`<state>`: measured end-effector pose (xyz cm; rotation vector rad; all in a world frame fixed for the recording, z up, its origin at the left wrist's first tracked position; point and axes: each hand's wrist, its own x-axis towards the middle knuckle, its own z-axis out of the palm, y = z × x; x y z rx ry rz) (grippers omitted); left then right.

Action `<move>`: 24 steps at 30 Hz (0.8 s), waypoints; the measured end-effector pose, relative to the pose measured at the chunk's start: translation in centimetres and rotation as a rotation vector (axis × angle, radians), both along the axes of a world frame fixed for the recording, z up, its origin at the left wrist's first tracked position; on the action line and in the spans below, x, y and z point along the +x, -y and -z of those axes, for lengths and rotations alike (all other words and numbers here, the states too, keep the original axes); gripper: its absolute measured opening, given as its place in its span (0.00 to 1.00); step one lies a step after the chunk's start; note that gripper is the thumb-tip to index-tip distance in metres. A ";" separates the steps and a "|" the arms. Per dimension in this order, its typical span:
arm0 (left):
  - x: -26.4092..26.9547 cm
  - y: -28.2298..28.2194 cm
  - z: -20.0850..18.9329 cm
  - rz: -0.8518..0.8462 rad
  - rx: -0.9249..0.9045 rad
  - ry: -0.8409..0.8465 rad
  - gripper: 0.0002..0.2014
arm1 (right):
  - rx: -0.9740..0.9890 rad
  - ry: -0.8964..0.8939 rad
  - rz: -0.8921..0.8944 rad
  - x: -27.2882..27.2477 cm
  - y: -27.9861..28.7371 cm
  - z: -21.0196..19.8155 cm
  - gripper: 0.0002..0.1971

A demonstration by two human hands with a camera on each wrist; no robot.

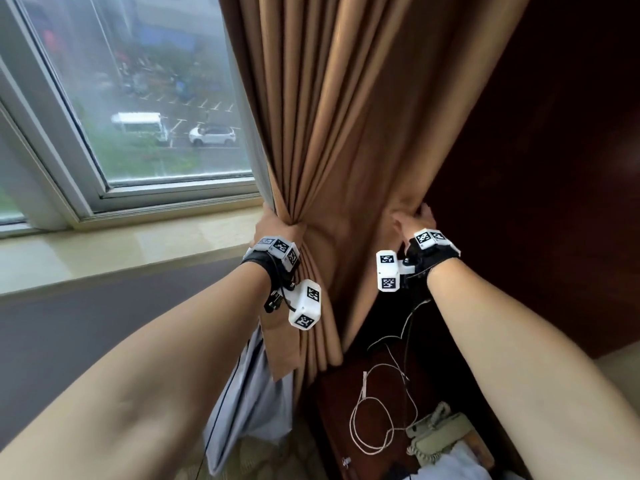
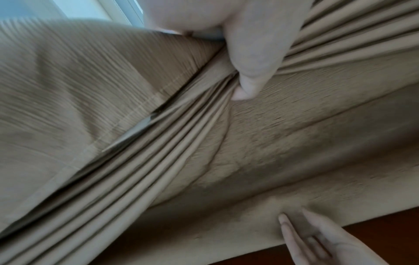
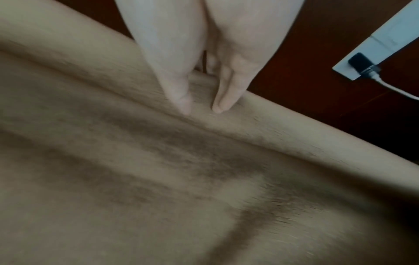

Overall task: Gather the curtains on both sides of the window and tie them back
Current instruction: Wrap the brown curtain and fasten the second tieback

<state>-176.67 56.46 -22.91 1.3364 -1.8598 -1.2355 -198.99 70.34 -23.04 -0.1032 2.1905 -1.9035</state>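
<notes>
The tan curtain (image 1: 346, 116) hangs to the right of the window (image 1: 138, 98). My left hand (image 1: 273, 223) grips its gathered pleats at sill height. In the left wrist view the thumb (image 2: 249, 68) presses into the bunched folds of the curtain (image 2: 158, 143). My right hand (image 1: 415, 220) holds the curtain's right edge against the dark wall. Its thumb (image 3: 179, 93) and a finger (image 3: 226, 96) pinch a fold of the curtain (image 3: 158, 179) there. The same hand (image 2: 322, 240) shows at the cloth's edge in the left wrist view. Between the hands the fabric is stretched flat.
A pale grey-blue lining or sheer (image 1: 242, 393) hangs below the left hand. The stone sill (image 1: 104, 251) runs along the left. Under the right arm a dark wooden side table (image 1: 332, 410) carries a telephone (image 1: 440, 434) and a loose white cord (image 1: 381, 410). A wall socket (image 3: 374, 53) holds a plug.
</notes>
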 end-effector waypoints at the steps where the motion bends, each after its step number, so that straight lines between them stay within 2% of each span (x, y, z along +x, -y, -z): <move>1: -0.2 0.1 0.0 -0.004 0.004 0.005 0.36 | 0.126 -0.075 -0.035 -1.2 0.2 0.8 0.33; 3: -0.5 0.3 -0.1 -0.022 0.012 0.003 0.34 | 0.370 -0.207 -0.107 0.2 0.1 -0.1 0.20; 5: -0.8 0.2 0.0 -0.029 0.006 -0.005 0.34 | 0.508 -0.388 -0.178 3.8 -0.6 -2.3 0.11; 8: -1.2 0.0 0.1 -0.013 -0.007 -0.019 0.36 | 0.545 -0.553 -0.341 6.6 -0.9 -2.9 0.14; 12: -1.3 -0.2 0.2 0.014 -0.010 -0.041 0.38 | 0.466 -0.643 -0.560 8.4 0.1 -2.8 0.13; 16: -1.0 -0.3 0.0 0.058 -0.011 -0.048 0.44 | 0.339 -0.734 -0.691 9.7 1.1 -3.0 0.16; 19: -1.1 -0.2 0.2 0.155 -0.034 -0.102 0.53 | 0.341 -0.713 -0.751 10.1 2.0 -2.7 0.15; 21: -1.7 0.1 1.3 0.261 -0.086 -0.194 0.59 | 0.362 -0.663 -0.781 10.6 2.8 -2.5 0.21; 23: -2.1 -0.6 1.8 0.336 -0.138 -0.294 0.60 | 0.320 -0.603 -0.807 11.6 3.4 -2.7 0.23; 24: -2.0 -1.3 1.4 0.356 -0.164 -0.335 0.56 | 0.267 -0.561 -0.823 11.9 3.5 -2.9 0.21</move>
